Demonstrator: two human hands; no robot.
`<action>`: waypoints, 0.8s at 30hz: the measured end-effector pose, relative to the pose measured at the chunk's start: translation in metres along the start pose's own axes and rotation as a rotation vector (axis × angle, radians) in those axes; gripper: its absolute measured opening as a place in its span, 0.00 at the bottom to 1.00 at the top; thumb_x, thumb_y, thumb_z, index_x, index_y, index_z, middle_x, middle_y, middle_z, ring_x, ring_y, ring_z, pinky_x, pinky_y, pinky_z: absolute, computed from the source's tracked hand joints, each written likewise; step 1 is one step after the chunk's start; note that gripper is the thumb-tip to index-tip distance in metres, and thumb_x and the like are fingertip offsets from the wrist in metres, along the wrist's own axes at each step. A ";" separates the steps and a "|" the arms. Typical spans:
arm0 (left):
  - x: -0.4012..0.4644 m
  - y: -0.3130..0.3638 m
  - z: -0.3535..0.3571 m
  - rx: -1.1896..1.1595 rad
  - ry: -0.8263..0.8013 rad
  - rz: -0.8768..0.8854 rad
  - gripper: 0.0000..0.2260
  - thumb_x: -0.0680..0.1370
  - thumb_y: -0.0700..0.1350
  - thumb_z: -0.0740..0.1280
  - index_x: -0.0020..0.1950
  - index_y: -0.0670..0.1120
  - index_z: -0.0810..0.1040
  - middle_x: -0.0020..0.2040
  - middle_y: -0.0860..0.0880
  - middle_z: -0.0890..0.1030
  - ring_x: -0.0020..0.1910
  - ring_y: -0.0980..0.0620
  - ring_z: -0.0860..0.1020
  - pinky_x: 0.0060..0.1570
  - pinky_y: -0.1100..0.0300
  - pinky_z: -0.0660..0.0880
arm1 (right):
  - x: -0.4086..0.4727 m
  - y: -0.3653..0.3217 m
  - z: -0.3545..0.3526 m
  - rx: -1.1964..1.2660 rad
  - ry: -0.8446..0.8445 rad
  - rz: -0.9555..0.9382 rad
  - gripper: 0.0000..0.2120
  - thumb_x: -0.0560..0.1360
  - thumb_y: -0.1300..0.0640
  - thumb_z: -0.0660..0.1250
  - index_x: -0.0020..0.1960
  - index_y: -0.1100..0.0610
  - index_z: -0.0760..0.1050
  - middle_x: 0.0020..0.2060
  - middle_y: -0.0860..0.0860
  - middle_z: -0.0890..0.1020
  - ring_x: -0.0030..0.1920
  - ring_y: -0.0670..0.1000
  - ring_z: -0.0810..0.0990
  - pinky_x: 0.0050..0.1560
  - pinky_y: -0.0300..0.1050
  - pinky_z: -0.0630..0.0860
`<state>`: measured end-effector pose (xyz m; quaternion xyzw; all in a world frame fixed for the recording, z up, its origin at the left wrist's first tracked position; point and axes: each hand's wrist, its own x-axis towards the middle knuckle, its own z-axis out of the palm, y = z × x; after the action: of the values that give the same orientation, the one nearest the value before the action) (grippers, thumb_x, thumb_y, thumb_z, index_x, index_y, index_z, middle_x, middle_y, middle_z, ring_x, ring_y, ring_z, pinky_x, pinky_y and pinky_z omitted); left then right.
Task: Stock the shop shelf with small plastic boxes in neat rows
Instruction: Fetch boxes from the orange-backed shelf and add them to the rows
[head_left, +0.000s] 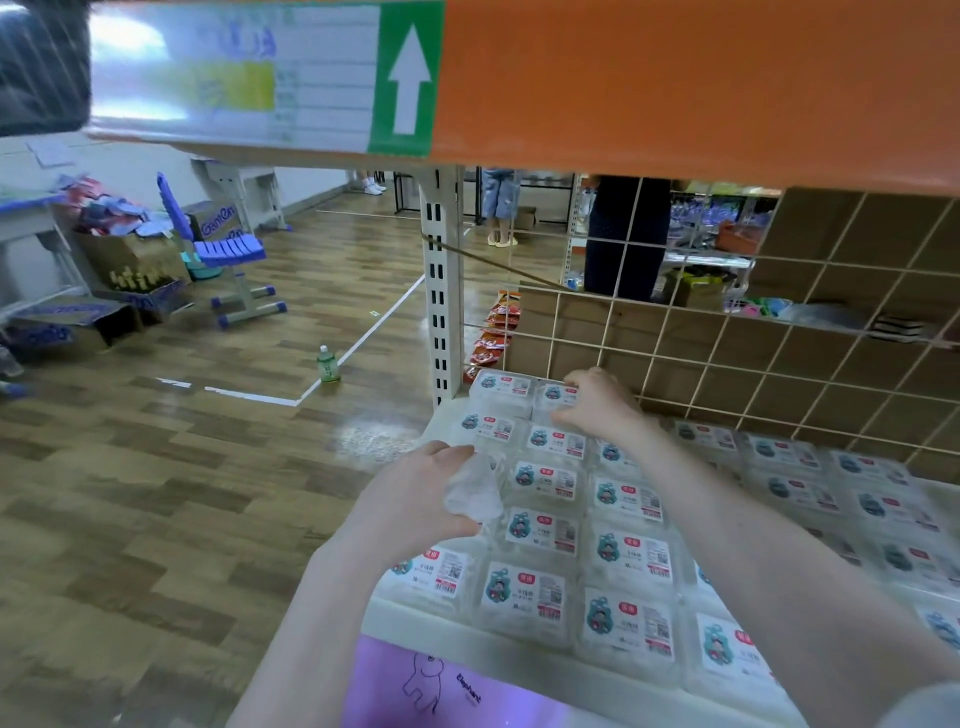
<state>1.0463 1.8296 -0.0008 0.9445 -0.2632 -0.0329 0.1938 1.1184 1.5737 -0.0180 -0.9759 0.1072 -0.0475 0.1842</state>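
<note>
Several small clear plastic boxes (543, 530) with white labels lie in rows on the white shelf (395, 616). My left hand (415, 499) grips one clear plastic box (475, 493) above the shelf's left edge, near the second row. My right hand (597, 402) reaches to the back of the shelf, its curled fingers on a box (558, 397) in the rear row by the wire grid. Further rows of boxes (810, 478) stretch off to the right.
An orange shelf beam (675, 78) hangs low overhead. A white upright post (444, 291) stands at the shelf's back left corner, with a wire grid (753, 353) behind. A green bottle (328, 365) stands on the wooden floor; a blue chair (223, 249) and cardboard boxes (130, 260) are at far left.
</note>
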 end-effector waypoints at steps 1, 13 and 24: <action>0.000 -0.001 0.000 -0.003 -0.002 0.001 0.34 0.69 0.55 0.71 0.73 0.55 0.63 0.66 0.55 0.69 0.60 0.51 0.73 0.51 0.59 0.72 | 0.001 0.001 0.001 0.001 0.005 -0.009 0.24 0.68 0.51 0.71 0.62 0.56 0.73 0.57 0.52 0.74 0.48 0.50 0.74 0.46 0.43 0.73; 0.016 0.008 0.005 0.017 -0.040 0.043 0.32 0.68 0.54 0.71 0.70 0.54 0.66 0.59 0.54 0.72 0.50 0.53 0.72 0.45 0.57 0.75 | -0.053 0.034 -0.013 0.000 0.085 -0.103 0.25 0.77 0.43 0.60 0.70 0.55 0.66 0.65 0.51 0.71 0.54 0.47 0.74 0.49 0.40 0.70; 0.045 0.075 0.023 0.126 -0.168 0.168 0.29 0.70 0.51 0.70 0.70 0.51 0.65 0.63 0.51 0.71 0.61 0.48 0.72 0.48 0.56 0.74 | -0.154 0.124 -0.035 -0.191 0.062 0.088 0.25 0.78 0.39 0.54 0.71 0.48 0.63 0.70 0.45 0.66 0.66 0.49 0.68 0.56 0.42 0.68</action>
<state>1.0452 1.7398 0.0084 0.9233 -0.3585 -0.0789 0.1133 0.9403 1.4840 -0.0394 -0.9814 0.1598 -0.0590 0.0890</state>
